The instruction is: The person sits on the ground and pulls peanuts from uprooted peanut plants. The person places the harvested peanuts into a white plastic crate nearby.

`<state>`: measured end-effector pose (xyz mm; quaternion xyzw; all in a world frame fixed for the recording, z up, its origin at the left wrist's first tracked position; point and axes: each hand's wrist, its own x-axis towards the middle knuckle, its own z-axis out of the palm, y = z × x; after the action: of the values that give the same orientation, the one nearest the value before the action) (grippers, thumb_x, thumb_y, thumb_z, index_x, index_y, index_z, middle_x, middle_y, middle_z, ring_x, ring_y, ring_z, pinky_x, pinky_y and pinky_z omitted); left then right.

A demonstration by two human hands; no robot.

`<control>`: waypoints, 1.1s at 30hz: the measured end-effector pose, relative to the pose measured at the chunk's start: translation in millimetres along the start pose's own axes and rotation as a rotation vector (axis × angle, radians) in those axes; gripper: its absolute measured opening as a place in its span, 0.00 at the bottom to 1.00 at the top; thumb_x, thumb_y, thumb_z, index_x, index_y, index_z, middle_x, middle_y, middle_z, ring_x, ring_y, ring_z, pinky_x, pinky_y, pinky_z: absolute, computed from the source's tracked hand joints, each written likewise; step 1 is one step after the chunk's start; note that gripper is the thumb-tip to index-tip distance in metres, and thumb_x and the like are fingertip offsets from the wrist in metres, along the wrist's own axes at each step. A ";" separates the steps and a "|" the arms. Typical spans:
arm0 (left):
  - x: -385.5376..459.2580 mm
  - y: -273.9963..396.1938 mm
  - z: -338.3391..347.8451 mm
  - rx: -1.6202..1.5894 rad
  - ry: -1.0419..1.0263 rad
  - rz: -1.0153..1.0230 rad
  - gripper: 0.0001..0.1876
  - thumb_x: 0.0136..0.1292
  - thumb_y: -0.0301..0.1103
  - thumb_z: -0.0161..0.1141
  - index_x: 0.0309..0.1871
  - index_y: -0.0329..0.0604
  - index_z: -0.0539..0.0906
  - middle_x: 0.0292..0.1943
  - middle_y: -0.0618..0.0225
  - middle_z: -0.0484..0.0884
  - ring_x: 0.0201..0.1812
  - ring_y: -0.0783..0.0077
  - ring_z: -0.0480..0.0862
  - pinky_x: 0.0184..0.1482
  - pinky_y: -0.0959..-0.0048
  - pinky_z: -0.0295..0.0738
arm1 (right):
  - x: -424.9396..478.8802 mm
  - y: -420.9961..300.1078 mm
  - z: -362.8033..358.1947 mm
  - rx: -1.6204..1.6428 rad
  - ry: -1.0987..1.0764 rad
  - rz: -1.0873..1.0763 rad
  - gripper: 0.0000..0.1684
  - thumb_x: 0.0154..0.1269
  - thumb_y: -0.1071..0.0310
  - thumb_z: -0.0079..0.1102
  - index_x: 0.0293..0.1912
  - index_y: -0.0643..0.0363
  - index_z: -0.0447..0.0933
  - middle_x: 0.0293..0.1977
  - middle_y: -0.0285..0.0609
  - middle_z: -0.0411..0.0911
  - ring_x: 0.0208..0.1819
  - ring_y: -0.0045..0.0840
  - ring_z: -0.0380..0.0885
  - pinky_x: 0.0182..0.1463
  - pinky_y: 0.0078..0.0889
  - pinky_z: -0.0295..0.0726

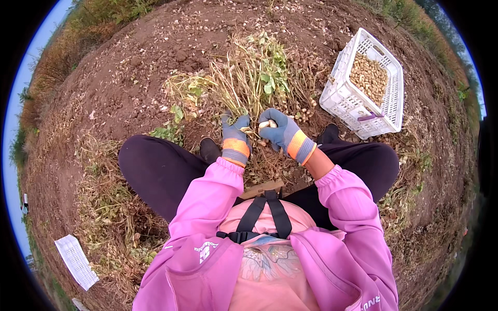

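Observation:
My left hand, in a grey-blue glove with an orange cuff, is closed around the lower stems of a peanut plant. Beside it, my gloved right hand has its fingers curled around a few pale peanut pods. Between and beyond both hands lies a heap of pulled peanut plants, with dry stems and some green leaves. More unpicked pods show on the plants just right of my right hand. The gloves hide part of the stems and roots.
A white plastic crate partly filled with peanuts stands at the front right, by my foot. Dry plants lie to my left, with another white crate farther behind. Below my hands is a wooden piece. Bare brown soil surrounds all this.

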<state>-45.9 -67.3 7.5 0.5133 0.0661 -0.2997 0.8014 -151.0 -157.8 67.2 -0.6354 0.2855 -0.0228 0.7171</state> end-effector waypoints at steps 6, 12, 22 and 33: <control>-0.1 -2.2 1.1 -0.003 0.062 -0.015 0.28 0.50 0.21 0.60 0.57 0.44 0.66 0.39 0.61 0.78 0.32 0.67 0.77 0.32 0.66 0.73 | 8.4 14.0 6.6 -0.032 0.047 -0.189 0.15 0.48 0.72 0.64 0.36 0.57 0.69 0.23 0.32 0.70 0.20 0.14 0.69 0.20 0.19 0.69; -3.8 -0.5 0.7 -0.025 0.069 -0.042 0.30 0.49 0.22 0.61 0.58 0.45 0.65 0.39 0.61 0.78 0.32 0.67 0.77 0.30 0.67 0.72 | 10.6 21.9 10.2 -0.058 0.081 -0.126 0.17 0.44 0.72 0.67 0.34 0.58 0.69 0.24 0.32 0.70 0.26 0.14 0.71 0.28 0.18 0.72; 5.4 -6.9 -5.2 0.011 0.020 -0.069 0.36 0.51 0.23 0.60 0.65 0.43 0.60 0.42 0.56 0.78 0.36 0.61 0.80 0.34 0.62 0.76 | 7.8 19.3 1.2 -0.071 0.091 -0.198 0.09 0.51 0.71 0.59 0.35 0.56 0.72 0.25 0.32 0.73 0.26 0.12 0.72 0.25 0.17 0.70; -7.1 11.7 2.1 0.013 -0.015 -0.087 0.39 0.49 0.26 0.63 0.66 0.39 0.57 0.43 0.56 0.78 0.40 0.63 0.78 0.39 0.60 0.74 | -14.3 -18.1 0.7 0.324 0.018 0.070 0.10 0.51 0.73 0.54 0.37 0.59 0.74 0.25 0.35 0.76 0.15 0.15 0.67 0.14 0.17 0.62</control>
<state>-45.7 -62.8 20.6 0.5130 0.0804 -0.3383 0.7848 -156.7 -154.9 89.4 -0.5009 0.3067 -0.0492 0.8078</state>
